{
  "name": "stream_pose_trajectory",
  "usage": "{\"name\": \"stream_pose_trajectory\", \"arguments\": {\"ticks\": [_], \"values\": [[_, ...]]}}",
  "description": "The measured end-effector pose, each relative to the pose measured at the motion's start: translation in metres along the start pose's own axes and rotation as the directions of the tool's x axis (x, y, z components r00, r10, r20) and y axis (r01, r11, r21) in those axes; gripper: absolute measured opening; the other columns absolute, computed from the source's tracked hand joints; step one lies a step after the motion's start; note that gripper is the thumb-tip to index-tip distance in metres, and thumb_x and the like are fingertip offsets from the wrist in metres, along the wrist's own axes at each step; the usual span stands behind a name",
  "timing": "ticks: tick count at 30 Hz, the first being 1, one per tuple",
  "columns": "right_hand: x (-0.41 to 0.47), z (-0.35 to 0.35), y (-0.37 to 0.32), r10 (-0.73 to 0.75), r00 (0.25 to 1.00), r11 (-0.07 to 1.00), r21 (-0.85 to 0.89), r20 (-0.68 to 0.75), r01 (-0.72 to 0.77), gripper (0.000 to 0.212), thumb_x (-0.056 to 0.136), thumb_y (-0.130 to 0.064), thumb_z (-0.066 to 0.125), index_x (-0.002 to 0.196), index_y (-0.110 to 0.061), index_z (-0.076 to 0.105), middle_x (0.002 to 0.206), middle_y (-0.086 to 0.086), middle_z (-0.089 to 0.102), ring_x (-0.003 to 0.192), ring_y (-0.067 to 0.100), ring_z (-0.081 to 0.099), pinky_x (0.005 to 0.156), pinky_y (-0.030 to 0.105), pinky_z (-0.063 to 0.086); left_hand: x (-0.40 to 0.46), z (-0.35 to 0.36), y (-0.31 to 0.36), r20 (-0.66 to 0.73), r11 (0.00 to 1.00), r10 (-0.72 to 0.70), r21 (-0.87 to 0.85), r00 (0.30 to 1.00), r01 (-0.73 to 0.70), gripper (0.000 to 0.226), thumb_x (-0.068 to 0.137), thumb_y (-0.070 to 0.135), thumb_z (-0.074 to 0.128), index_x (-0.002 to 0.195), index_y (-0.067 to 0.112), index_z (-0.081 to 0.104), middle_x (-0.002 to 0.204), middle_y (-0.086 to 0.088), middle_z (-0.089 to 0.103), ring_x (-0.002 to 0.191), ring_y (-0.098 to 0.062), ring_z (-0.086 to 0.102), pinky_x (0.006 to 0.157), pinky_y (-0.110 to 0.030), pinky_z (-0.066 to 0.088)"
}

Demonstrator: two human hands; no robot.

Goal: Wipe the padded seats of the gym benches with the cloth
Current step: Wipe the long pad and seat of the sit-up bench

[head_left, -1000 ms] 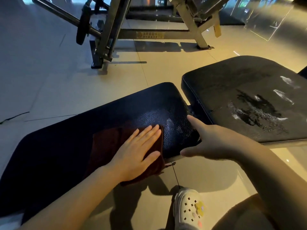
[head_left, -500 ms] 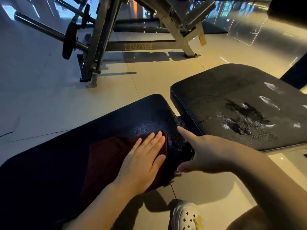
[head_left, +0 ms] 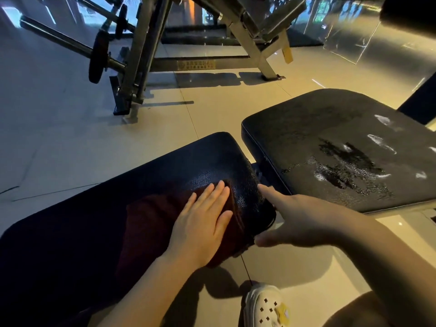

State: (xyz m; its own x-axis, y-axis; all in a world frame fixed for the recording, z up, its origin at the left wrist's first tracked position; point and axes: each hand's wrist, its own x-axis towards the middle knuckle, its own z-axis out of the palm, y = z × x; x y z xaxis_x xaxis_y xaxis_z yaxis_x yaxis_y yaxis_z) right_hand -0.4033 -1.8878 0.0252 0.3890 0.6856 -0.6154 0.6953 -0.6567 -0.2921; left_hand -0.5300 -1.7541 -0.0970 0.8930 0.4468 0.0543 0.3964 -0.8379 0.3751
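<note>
I note my left hand [head_left: 203, 223], fingers flat, pressing the cloth [head_left: 151, 223] near the surface [head_left: 193, 161] end; right hand [head_left: 299, 220] spread, bracing. Cloth risks sliding off.

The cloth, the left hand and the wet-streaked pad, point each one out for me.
cloth [head_left: 151, 223], head view, bare fold left of the hand.
left hand [head_left: 203, 223], head view, back of the hand.
wet-streaked pad [head_left: 306, 128], head view, dry top surface.

Dark padded bench seat [head_left: 94, 220] with maroon cloth [head_left: 151, 220] flat near its end, on tiled floor [head_left: 70, 128].
</note>
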Motion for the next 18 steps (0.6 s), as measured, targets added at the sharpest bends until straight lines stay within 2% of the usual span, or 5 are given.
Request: {"name": "stream_pose_trajectory", "arguments": {"ticks": [2, 6, 11, 15, 18], "values": [[-0.001, 0.011, 0.005, -0.005, 0.999, 0.997, 0.083, -0.044, 0.009, 0.108, 0.084, -0.046, 0.069, 0.154, -0.032, -0.012, 0.161, -0.003, 0.021, 0.141, 0.016, 0.034, 0.108, 0.029, 0.032, -0.031, 0.005, -0.001, 0.013, 1.0, -0.015, 0.002, 1.0, 0.015, 0.071, 0.079, 0.067, -0.026, 0.144, 0.043, -0.01, 0.149, 0.027, -0.024, 0.136, 0.011, -0.026, 0.113, -0.022, -0.018], [-0.003, 0.042, 0.01, 0.0, 0.988, 0.968, 0.249, -0.157, 0.04, 0.111, 0.081, -0.043, 0.074, 0.154, -0.036, -0.009, 0.162, -0.014, -0.003, 0.148, 0.011, 0.012, 0.115, 0.027, 0.021, -0.035, 0.001, -0.002, 0.04, 1.0, -0.017, -0.013, 0.999, 0.018, 0.074, 0.078, 0.069, -0.026, 0.145, 0.043, -0.009, 0.152, 0.026, -0.02, 0.139, 0.01, -0.021, 0.117, -0.026, -0.011], [0.004, 0.058, 0.016, -0.019, 0.97, 0.982, 0.18, -0.241, 0.064, 0.112, 0.081, -0.04, 0.075, 0.153, -0.038, -0.01, 0.159, -0.018, -0.018, 0.149, 0.008, 0.003, 0.117, 0.027, 0.017, 0.039, -0.007, 0.006, 0.041, 1.0, -0.015, 0.028, 0.999, 0.014, 0.054, 0.103, 0.046, 0.013, 0.152, 0.031, -0.006, 0.159, 0.015, -0.011, 0.146, -0.003, -0.011, 0.114, -0.029, -0.01], [0.006, 0.052, 0.008, -0.016, 0.96, 0.99, 0.132, -0.278, 0.054, 0.106, 0.082, -0.046, 0.072, 0.155, -0.032, -0.004, 0.163, -0.01, -0.009, 0.149, 0.011, 0.008, 0.117, 0.03, 0.018, 0.036, -0.005, 0.008, 0.037, 1.0, -0.009, 0.028, 0.999, 0.008, 0.053, 0.104, 0.043, 0.015, 0.152, 0.031, -0.002, 0.161, 0.013, -0.006, 0.146, -0.003, -0.009, 0.114, -0.028, -0.011], [0.003, 0.034, 0.007, -0.031, 0.957, 0.995, 0.079, -0.288, 0.056, 0.084, 0.089, -0.045, 0.064, 0.155, -0.028, 0.015, 0.161, -0.005, 0.021, 0.144, 0.014, 0.028, 0.113, 0.031, 0.028, -0.004, -0.005, 0.01, 0.045, 0.999, 0.029, 0.013, 0.999, -0.03, 0.052, 0.099, 0.051, 0.004, 0.147, 0.037, -0.007, 0.156, 0.02, -0.012, 0.142, 0.004, -0.014, 0.115, -0.025, -0.012]]}}
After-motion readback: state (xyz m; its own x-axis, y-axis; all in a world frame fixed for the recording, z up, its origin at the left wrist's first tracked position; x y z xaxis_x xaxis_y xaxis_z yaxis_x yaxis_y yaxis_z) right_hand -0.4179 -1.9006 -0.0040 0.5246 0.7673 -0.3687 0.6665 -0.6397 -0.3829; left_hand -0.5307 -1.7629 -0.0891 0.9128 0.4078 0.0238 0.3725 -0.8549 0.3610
